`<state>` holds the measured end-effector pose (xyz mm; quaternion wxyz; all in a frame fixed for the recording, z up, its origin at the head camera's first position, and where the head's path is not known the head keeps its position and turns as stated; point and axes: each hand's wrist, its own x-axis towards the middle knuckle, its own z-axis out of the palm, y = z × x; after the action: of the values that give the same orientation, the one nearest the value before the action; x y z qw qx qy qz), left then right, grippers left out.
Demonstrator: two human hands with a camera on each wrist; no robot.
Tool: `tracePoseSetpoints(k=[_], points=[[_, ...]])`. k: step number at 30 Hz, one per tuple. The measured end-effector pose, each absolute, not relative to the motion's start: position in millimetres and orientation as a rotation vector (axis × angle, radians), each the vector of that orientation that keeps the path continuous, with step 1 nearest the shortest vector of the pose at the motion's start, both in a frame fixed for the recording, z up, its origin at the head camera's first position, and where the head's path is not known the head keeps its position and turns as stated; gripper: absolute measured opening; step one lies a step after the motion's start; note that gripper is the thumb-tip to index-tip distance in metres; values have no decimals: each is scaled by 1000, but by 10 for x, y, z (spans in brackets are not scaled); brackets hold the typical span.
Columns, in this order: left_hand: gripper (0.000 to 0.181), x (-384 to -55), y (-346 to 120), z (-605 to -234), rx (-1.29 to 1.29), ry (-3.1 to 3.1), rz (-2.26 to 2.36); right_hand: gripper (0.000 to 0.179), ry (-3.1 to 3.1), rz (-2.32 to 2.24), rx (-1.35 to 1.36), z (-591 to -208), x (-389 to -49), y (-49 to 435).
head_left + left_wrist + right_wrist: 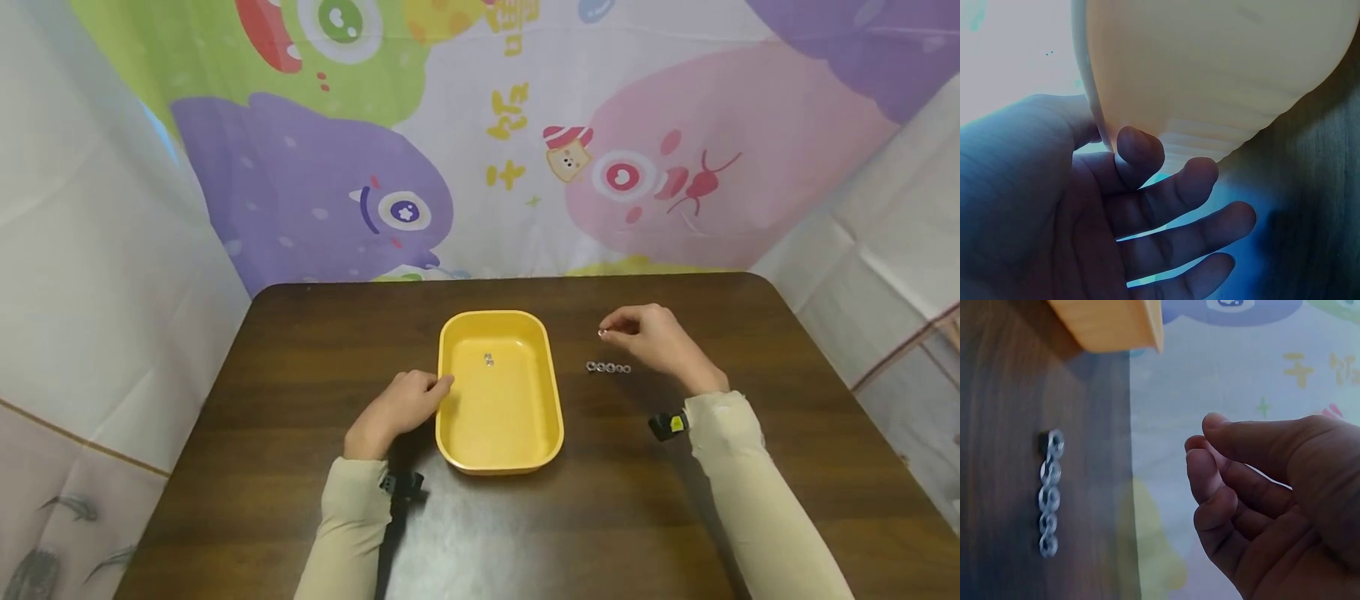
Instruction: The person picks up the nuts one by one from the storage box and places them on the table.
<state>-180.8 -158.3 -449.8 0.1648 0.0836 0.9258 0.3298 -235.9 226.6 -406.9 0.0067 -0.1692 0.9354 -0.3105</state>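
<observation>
I have a small nut (pixel 602 333) pinched in my right hand (pixel 651 337), sideways nut row (pixel 611 367) just nearside, tray (pixel 498 417) leftward, gripped by left hand (pixel 403 405).

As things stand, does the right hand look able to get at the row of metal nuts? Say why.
Probably yes: the row of metal nuts lies on the table close to the right hand, with nothing covering it. The small shiny piece that hand pinches may hamper another pick.

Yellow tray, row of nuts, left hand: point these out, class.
Yellow tray (pixel 500 412): head view, bare floor.
Row of nuts (pixel 610 367): head view, middle nut.
Left hand (pixel 405 404): head view, back of the hand.
</observation>
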Motion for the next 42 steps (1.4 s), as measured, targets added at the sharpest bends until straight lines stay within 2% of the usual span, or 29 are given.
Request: tracePoseSetpoints(k=[14, 42], points=[[44, -1812, -1571, -4480, 227, 2629, 925, 12, 2981, -930, -491, -4228, -2265, 2582], [46, -1824, -1566, -4499, 221, 2624, 915, 9, 2900, -920, -357, -4595, -2234, 2840]])
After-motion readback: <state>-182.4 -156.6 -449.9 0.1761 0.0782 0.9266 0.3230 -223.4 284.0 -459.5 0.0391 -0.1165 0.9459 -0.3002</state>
